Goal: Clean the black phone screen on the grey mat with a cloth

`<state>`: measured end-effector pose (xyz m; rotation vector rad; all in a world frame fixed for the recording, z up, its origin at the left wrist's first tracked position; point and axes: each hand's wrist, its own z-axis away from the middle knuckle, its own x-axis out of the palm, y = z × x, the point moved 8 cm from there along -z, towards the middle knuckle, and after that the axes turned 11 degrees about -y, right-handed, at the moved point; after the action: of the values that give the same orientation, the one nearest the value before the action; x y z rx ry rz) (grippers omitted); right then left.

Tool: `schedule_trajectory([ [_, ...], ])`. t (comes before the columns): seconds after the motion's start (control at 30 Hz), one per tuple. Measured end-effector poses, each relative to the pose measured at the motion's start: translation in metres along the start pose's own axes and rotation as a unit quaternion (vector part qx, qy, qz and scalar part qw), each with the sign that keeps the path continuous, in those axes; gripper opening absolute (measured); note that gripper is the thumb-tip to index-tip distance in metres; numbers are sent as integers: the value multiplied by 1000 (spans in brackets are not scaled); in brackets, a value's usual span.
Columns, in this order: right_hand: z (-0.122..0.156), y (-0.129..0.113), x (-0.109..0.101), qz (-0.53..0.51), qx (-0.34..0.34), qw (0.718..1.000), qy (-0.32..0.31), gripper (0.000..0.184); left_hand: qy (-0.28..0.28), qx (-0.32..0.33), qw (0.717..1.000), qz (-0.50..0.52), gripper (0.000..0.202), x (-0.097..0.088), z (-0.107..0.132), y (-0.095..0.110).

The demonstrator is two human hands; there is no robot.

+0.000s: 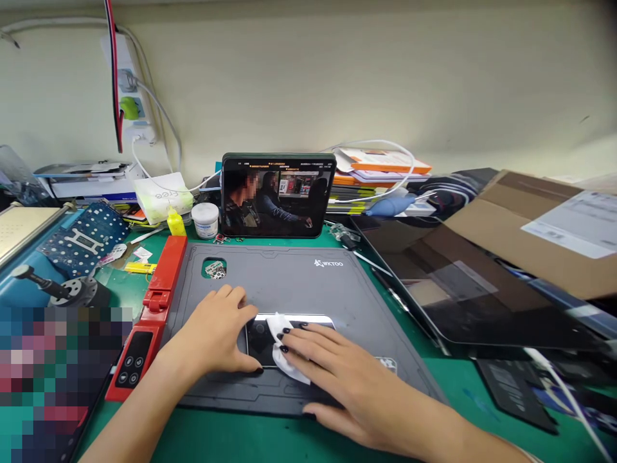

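Observation:
A dark phone (260, 339) with a silver edge lies flat on a grey work mat (299, 283). My left hand (214, 334) grips the phone's left end, thumb along its near edge and fingers curled over the far edge. My right hand (337, 376) lies with fingers stretched flat, pressing a white wipe (282, 347) onto the phone's face.
A tablet (278, 195) playing video stands behind the mat. A red tool (152, 315) borders the mat's left side. A large dark screen panel (463, 283) and a cardboard box (535, 228) lie to the right. A white jar (205, 220), a yellow bottle (175, 222) and cables sit at the back.

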<state>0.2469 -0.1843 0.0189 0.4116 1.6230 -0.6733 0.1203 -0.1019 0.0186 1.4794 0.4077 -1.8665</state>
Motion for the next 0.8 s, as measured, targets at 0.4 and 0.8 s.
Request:
schedule_trajectory([
  [0.4, -16, -10, 15, -38, -16, 996, -77, 54, 5, 5, 1000, 22, 58, 2, -3, -4],
  [0.8, 8, 8, -5, 111, 125, 985, 38, 48, 6, 0, 1000, 27, 59, 3, -4, -5],
])
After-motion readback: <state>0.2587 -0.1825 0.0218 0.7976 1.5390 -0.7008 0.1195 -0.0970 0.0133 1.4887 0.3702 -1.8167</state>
